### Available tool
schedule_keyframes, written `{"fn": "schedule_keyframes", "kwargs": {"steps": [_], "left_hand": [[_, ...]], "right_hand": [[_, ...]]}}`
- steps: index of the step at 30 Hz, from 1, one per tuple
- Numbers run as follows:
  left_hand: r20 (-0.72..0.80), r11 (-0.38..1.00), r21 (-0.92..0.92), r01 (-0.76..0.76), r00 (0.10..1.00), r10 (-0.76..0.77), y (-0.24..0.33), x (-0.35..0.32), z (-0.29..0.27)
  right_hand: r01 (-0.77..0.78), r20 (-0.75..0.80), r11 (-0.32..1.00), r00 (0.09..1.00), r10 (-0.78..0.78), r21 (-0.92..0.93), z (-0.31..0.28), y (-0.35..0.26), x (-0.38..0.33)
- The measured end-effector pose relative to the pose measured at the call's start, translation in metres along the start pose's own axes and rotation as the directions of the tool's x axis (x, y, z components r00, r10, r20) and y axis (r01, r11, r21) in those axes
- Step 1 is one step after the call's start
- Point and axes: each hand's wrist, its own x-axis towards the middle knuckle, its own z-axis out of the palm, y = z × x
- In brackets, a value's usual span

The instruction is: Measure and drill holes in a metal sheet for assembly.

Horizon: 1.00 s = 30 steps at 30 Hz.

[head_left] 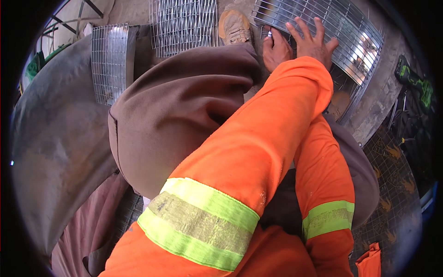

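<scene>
My arms cross, the left sleeve lying over the right. At the upper right, my left hand (314, 45) rests with fingers spread on the near edge of a wire mesh panel (318, 21) with shiny sheet metal in it. Just left of it, my right hand (278, 51) is closed by the panel's corner. A small white marker-like thing (270, 34) pokes up from its fingers; most of it is hidden. The left forearm covers the right wrist.
More wire mesh pieces lie at the top middle (182, 27) and on the left (110, 64). My brown shoe (234, 27) stands between the panels. A green and black cordless power tool (417, 83) lies at the far right. Orange cloth (369, 261) is at the lower right.
</scene>
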Motion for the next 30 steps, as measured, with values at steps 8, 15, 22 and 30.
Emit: {"fn": "schedule_keyframes", "kwargs": {"steps": [8, 15, 22, 30], "left_hand": [[-0.013, 1.0, -0.029, -0.009, 1.0, 0.009, -0.001, 0.002, 0.003], [-0.001, 0.999, -0.051, -0.015, 1.0, 0.015, -0.002, 0.0, -0.002], [0.063, 0.998, -0.048, -0.043, 0.997, 0.046, 0.003, 0.002, -0.014], [0.103, 0.989, 0.114, -0.096, 0.991, 0.085, -0.034, 0.015, -0.026]], "right_hand": [[0.015, 0.003, 1.0, 1.0, -0.015, 0.015, 0.0, 0.0, 0.001], [-0.095, 0.123, 0.983, 0.986, 0.115, -0.157, -0.004, 0.0, 0.006], [-0.029, 0.538, 0.855, 0.766, 0.352, -0.518, -0.028, 0.014, 0.019], [0.083, 0.643, 0.745, 0.575, 0.506, -0.661, -0.195, -0.061, -0.101]]}}
